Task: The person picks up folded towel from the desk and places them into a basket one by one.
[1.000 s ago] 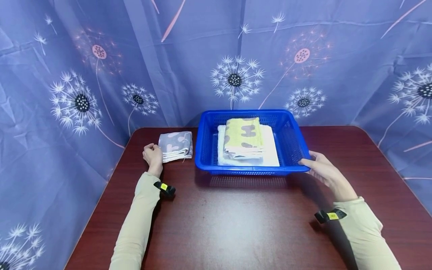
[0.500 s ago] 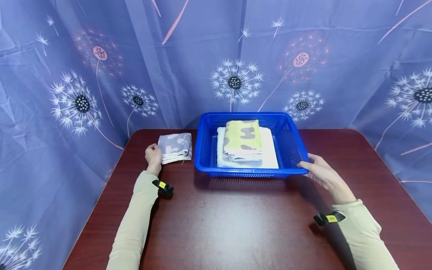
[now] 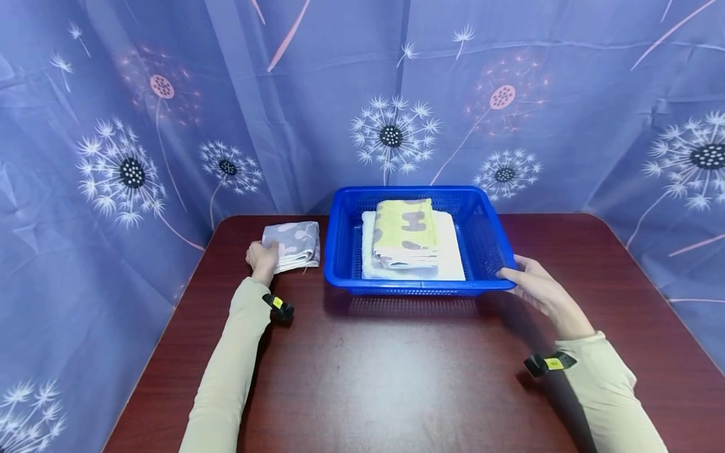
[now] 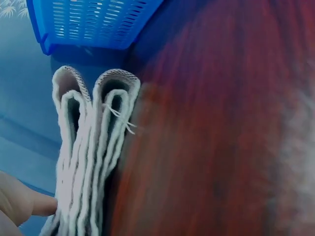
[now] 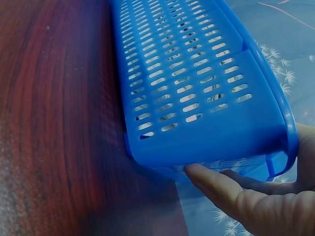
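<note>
A folded grey towel (image 3: 292,244) with pale pink shapes lies on the table's left side. My left hand (image 3: 263,259) is at its left edge, fingers curled, one fingertip on the towel's upper face; what lies beneath the edge is hidden. Close up in the left wrist view, the towel's layered folds (image 4: 93,147) show. My right hand (image 3: 538,286) grips the front right corner of a blue plastic basket (image 3: 419,285), thumb over the rim and fingers under it. In the basket, a folded yellow towel (image 3: 403,229) with grey shapes lies on a white towel (image 3: 451,251).
The dark red wooden table (image 3: 396,377) carries the basket and the grey towel near its back edge. A blue curtain (image 3: 317,94) printed with dandelions hangs behind and along the sides. A narrow gap separates the grey towel from the basket.
My left hand has shifted right, from beside the grey towel onto its left edge. My right hand keeps its grip on the basket corner.
</note>
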Demonstrator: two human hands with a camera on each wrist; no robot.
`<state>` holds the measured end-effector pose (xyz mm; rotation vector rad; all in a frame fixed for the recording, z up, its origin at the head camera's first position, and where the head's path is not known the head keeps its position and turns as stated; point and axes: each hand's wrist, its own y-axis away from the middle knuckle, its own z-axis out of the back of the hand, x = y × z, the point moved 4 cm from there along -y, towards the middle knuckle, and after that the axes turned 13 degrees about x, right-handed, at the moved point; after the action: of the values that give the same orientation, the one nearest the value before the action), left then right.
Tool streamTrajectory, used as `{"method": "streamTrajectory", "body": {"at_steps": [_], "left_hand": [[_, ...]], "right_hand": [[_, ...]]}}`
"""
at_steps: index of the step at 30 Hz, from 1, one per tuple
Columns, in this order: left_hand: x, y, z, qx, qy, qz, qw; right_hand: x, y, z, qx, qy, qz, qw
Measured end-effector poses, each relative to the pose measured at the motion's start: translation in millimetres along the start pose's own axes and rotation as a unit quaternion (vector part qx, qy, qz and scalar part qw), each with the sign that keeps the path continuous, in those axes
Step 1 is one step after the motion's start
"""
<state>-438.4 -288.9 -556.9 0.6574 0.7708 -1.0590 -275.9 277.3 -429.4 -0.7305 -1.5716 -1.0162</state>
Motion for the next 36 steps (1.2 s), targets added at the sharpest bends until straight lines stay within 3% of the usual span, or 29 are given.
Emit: {"method": "streamTrajectory", "body": {"at_steps": [2, 4, 6, 7, 11, 15, 18, 26, 36], "left_hand": [[-1.1, -6.1, -1.0, 0.006, -0.024, 0.016, 0.9996], [-22.3, 15.6, 8.5, 0.034, -0.022, 0.043, 0.9982], [-42.2, 39.4, 16.9, 0.026, -0.018, 0.047, 0.9984], [-52.5, 52.2, 21.2, 0.037, -0.009, 0.057, 0.9976], [-65.8, 73.3, 27.0, 0.017, 0.005, 0.04, 0.9991], [-68.2, 77.8, 27.7, 0.008, 0.004, 0.014, 0.9999], [-67.7, 75.5, 26.6, 0.021, -0.021, 0.003, 0.9996], [-63.8, 75.0, 23.3, 0.066, -0.078, 0.033, 0.9943], [-66.4, 75.4, 22.5, 0.093, -0.112, 0.003, 0.9894]], "right_hand": [[-0.2, -0.3, -0.1, 0.001, -0.004, 0.002, 1.0], [-0.3, -0.5, -0.2, 0.001, -0.004, 0.002, 1.0], [-0.6, -0.6, 0.2, 0.0, -0.002, 0.0, 1.0], [-1.1, -0.7, 0.4, -0.002, -0.004, -0.001, 1.0], [-1.7, -0.6, 0.4, -0.005, 0.003, -0.004, 1.0], [-0.9, 0.0, 0.1, -0.004, 0.004, -0.001, 1.0], [-0.4, 0.2, 0.3, -0.002, -0.004, 0.003, 1.0], [-3.1, -1.2, -1.0, 0.007, -0.017, 0.009, 0.9998], [-1.9, 0.2, 0.0, 0.007, -0.007, 0.007, 0.9999]]}}
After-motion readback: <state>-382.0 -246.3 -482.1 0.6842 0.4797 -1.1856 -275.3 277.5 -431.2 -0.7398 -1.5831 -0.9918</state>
